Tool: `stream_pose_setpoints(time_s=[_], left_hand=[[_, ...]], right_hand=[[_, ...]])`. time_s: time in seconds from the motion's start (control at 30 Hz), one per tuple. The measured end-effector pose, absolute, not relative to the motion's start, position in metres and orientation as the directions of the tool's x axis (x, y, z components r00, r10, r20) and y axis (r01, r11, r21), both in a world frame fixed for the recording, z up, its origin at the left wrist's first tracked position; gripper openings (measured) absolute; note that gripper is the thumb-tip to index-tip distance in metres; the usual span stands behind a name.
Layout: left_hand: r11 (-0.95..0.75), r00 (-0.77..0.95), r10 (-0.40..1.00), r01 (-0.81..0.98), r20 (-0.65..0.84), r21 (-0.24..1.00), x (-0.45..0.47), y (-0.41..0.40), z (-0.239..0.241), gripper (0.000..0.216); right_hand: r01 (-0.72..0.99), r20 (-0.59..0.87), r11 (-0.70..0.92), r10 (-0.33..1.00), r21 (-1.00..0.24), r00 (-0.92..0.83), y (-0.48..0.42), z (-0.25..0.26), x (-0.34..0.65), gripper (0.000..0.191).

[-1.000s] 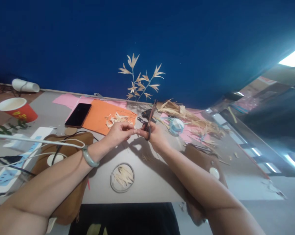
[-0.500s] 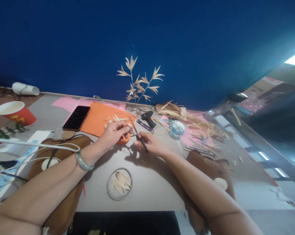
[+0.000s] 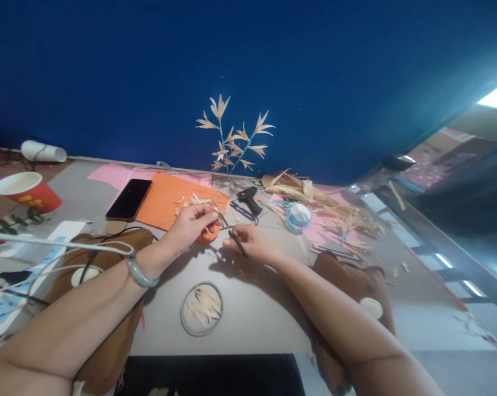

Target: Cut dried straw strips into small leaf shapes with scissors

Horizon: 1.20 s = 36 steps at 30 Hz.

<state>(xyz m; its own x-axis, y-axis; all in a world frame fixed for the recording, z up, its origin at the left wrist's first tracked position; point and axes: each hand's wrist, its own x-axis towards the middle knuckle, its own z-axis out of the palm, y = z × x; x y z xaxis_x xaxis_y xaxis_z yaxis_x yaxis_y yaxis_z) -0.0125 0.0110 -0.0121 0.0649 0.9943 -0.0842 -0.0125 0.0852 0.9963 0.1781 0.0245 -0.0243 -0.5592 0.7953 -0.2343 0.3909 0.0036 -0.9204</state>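
My left hand, with a green bangle on its wrist, is closed in a pinch. A small pale piece of dried husk seems to be between its thumb and forefinger, mostly hidden by the fingers. My right hand grips dark-handled scissors, their blades pointing up and left to the left fingertips. Beneath the left hand lies an orange sheet with several husk scraps on it. Nearer me, a round shallow dish holds cut pale husk pieces.
Against the blue wall stands a branch with husk flowers. A glue gun, a blue-white tape roll and a husk pile lie right. On the left are a phone, a red paper cup, a power strip and cables.
The scissors have turned slightly in my right hand, their blade tips shifting left toward the left fingers. My left hand has hardly moved.
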Motion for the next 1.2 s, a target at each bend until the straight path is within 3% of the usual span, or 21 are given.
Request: stream_pose_setpoints(time_s=[0.83,1.03,1.2], left_hand=[[0.090,0.034,0.996,-0.126,-0.086,0.988,-0.014,0.012,-0.010,0.023],[0.186,0.047,0.983,-0.256,-0.180,0.949,-0.016,0.012,-0.001,0.022],[0.247,0.065,0.969,-0.264,-0.239,0.932,-0.014,0.010,0.005,0.022]], right_hand=[[0.296,-0.158,0.005,0.837,-0.955,-0.524,0.025,-0.024,0.176,0.046],[0.173,-0.092,-0.007,0.867,-0.985,-0.490,0.026,-0.019,0.176,0.042],[0.106,-0.077,-0.032,0.888,-0.994,-0.453,0.026,-0.026,0.174,0.037]])
